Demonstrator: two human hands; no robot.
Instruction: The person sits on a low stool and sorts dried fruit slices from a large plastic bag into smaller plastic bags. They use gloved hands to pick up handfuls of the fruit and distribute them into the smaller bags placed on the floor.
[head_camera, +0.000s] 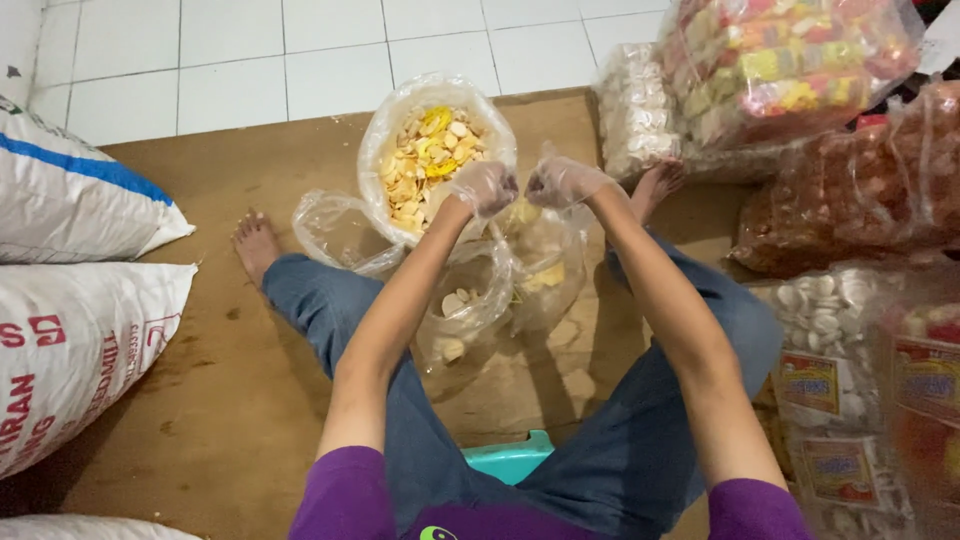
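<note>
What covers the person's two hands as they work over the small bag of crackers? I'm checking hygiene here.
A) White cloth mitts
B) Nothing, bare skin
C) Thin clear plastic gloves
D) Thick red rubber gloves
C: both the left hand and the right hand are wrapped in thin, crinkled see-through plastic, held together above the small clear bag.

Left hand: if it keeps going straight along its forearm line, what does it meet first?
Probably the big open bag of crackers: the gloved left hand is already at its near rim. Depth is unclear from overhead.
</note>
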